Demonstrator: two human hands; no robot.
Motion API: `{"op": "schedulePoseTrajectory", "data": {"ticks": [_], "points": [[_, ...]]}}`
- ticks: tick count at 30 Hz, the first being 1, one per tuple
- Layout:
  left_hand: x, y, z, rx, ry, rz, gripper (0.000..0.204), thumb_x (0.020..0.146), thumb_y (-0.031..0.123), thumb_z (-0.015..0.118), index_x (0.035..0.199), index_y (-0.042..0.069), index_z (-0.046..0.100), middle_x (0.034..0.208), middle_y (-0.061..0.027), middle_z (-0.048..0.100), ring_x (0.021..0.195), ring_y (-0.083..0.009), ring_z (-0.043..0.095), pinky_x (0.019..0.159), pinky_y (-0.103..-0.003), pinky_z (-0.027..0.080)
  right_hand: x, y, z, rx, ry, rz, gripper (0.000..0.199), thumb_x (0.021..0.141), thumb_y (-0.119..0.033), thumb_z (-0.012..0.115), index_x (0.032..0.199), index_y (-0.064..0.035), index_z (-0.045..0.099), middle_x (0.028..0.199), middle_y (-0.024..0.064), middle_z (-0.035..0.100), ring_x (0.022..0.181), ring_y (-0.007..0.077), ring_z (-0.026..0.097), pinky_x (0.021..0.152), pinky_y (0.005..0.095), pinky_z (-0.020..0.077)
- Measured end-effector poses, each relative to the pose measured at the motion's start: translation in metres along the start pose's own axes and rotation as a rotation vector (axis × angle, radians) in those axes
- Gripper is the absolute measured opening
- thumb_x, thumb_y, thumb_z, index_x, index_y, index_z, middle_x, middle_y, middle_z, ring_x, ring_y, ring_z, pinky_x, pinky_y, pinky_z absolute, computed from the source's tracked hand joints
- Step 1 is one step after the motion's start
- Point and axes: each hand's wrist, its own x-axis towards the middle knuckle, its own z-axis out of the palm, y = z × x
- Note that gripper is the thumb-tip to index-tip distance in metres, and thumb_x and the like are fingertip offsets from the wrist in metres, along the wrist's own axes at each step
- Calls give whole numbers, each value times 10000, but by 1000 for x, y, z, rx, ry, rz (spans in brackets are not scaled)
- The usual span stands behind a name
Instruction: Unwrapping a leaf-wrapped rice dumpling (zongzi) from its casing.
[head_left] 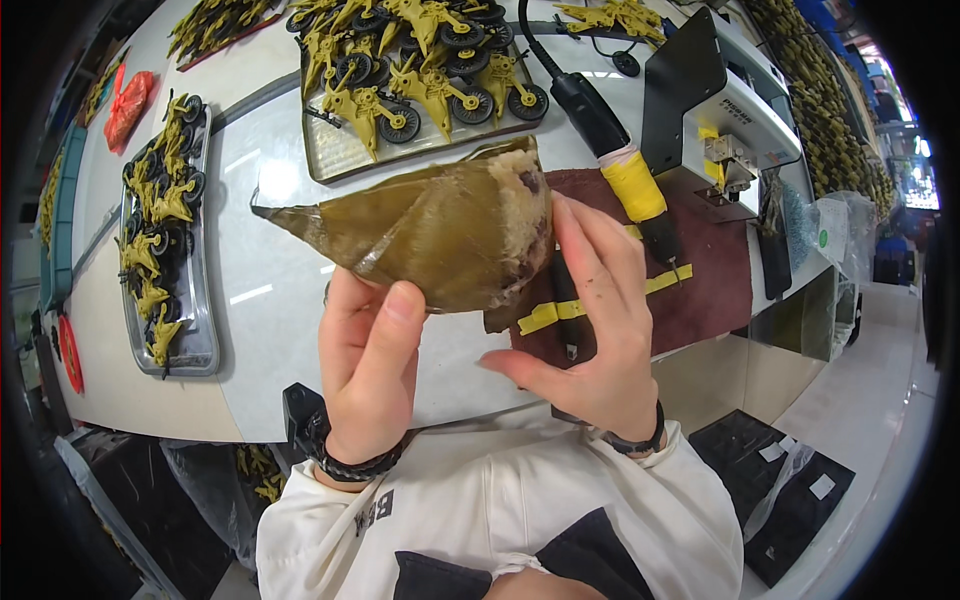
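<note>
Hands [372,362] at pointed leaf-wrapped dumpling [415,235], rice [520,195] exposed.

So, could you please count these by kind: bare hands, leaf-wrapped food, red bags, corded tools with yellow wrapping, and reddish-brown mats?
Bare hands: 2 (left hand, right hand)
Leaf-wrapped food: 1
Red bag: 1
Corded tool: 1
Reddish-brown mat: 1
Total: 6

L hand [372,365] clasped, thumb up, beyond white top [490,480]; R hand [603,335], also beyond top, half-curled w/ thumb spread; dark bands [352,464] at both wrists.
</note>
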Motion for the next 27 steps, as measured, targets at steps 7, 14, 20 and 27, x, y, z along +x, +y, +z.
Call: {"op": "schedulePoseTrajectory", "data": {"ticks": [7,14,20,27], "points": [[5,-1,-11,-526,-42,-144,359,874,181,347,1197,32,291,1179,-133,423,1055,-252,456,882,-396,363,0,6,-19,-102,186,-164,601,573,-180,692,1077,49,460,1102,182,466,1061,342,409,897,410,306],[4,4,-3,-653,-59,-212,314,901,201,271,1152,52,387,1098,-58,507,898,-159,527,724,-296,432,-2,0,-31,-215,242,-166,311,534,-82,654,835,-32,593,952,132,500,954,314,448,839,416,341],[2,-1,-13,-744,-81,-184,355,883,179,304,1207,36,273,1194,-133,411,1079,-280,435,886,-433,360,6,-5,-26,-216,246,-192,267,513,-88,668,769,-41,605,882,102,498,850,275,460,790,393,360],[2,-2,-11,-719,-42,-207,350,881,177,313,1199,33,285,1192,-134,412,1076,-278,438,884,-433,364,10,-6,-20,-137,236,-97,188,528,-41,666,695,-35,580,867,100,488,820,255,457,734,355,367]]}}
